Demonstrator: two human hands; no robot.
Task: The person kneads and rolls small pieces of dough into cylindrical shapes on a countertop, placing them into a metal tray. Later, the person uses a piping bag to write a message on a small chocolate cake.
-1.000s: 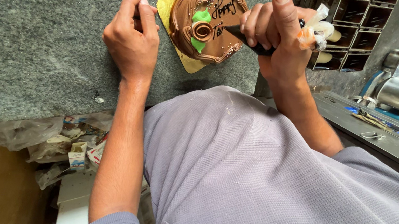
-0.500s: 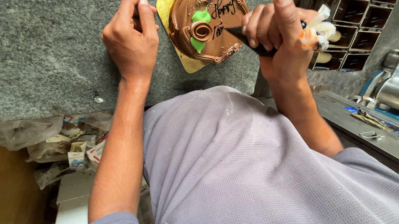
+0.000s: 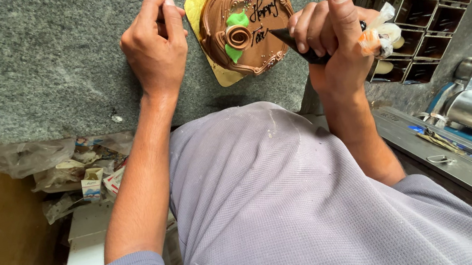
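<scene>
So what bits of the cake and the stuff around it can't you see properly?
All in the head view:
- Far rim of the cake: cut off by the top edge of the picture.
- Tip of the piping bag: too small to tell whether it touches the icing.
- Most of the bag: hidden inside the right hand.
- Fingertips of the left hand: curled under, hidden.
- Dark baking tins: insides too shadowed to make out.
</scene>
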